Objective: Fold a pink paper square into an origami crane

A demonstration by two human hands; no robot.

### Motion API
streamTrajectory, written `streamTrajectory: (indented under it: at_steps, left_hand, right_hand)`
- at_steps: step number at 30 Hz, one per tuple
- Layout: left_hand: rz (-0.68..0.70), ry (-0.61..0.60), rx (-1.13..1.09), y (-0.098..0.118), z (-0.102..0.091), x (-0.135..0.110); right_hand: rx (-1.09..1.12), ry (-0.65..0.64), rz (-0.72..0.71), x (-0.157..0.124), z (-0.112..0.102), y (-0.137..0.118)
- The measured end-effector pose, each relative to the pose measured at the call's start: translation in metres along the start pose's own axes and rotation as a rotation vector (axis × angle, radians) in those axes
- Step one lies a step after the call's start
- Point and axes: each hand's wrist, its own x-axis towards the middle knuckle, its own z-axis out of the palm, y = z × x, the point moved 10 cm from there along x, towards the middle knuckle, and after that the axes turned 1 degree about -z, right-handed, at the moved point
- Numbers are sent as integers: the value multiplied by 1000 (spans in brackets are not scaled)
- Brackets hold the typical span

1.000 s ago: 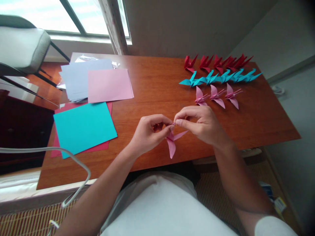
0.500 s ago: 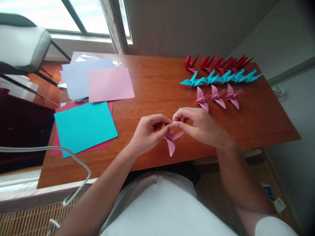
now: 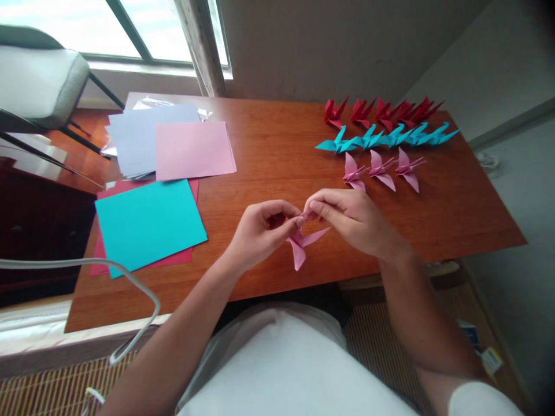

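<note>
Between my hands is a pink paper crane (image 3: 298, 252), held just above the near part of the wooden table. My left hand (image 3: 265, 232) pinches its body from the left, thumb and forefinger together. With thumb and forefinger my right hand (image 3: 344, 219) grips a narrow pink point at the top of the crane. One wing hangs downward and another pointed part reaches right, under my right hand. The fingers hide the rest of the crane.
Pink cranes (image 3: 382, 170), blue cranes (image 3: 395, 137) and red cranes (image 3: 384, 112) stand in rows at the back right. At left lie pink sheets (image 3: 195, 150), pale sheets (image 3: 134, 138), a turquoise sheet (image 3: 151, 225) and red paper (image 3: 99, 248). A white cable (image 3: 147, 289) arches over the table's left corner.
My right thumb and fingertips have shifted slightly up and right, and more of the crane's right-hand point shows. My left hand keeps its pinch almost unmoved.
</note>
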Motion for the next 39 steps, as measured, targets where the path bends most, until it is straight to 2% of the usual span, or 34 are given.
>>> streamTrajectory:
  at_steps: [4,12,17,20,25,30,32,35,39]
  left_hand:
    - [-22,12,-87,-1,0,0]
    - [-11,6,-66,-1,0,1]
    - [33,26,-24,4,-2,0]
    - [80,58,43,9,-5,1]
    - [251,172,270,25,-13,-2]
    - [484,373,515,47,-18,-17]
    - [586,441,617,56,-16,-26]
    - [727,519,746,66,-10,-38]
    - [813,551,871,70,-5,-45]
  right_hand:
    - [23,90,52,1,-8,5]
    - [-16,132,68,0,-10,6]
    - [50,82,87,0,-7,8]
    - [18,73,86,0,-7,10]
    - [-100,176,86,-4,-12,7]
    - [-259,488,35,-20,-26,-20]
    - [-167,559,87,-26,-24,-19]
    - [35,544,169,-28,-10,-11]
    - [213,519,220,-27,2,-5]
